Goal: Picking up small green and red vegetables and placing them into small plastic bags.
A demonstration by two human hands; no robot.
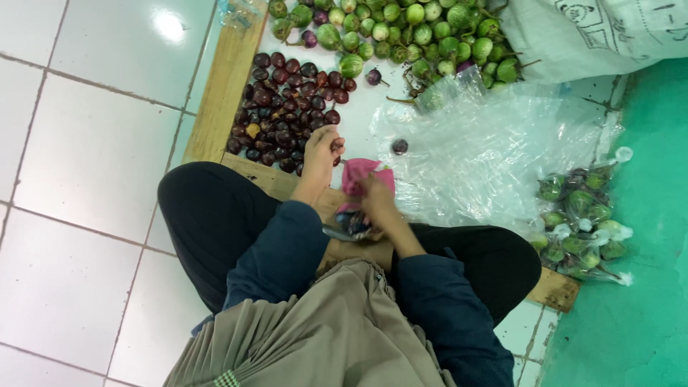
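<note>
Left hand [320, 152] reaches into the pile of dark purple eggplants [287, 107], fingers curled onto the near edge of it — looks like it grips one, can't confirm. Right hand [374, 195] pinches the rim of a pink plastic bag [362, 176], held open just beside the left hand; a few dark fruits show in the bag's lower part by the lap. One loose purple eggplant [400, 146] sits on the clear plastic sheet [487, 154]. Green eggplants [408, 32] heaped beyond the purple pile. Wooden plank [222, 86] borders the pile on the left. Filled clear bags of green eggplants [580, 222] lie far right — white sack [602, 32] above them.
</note>
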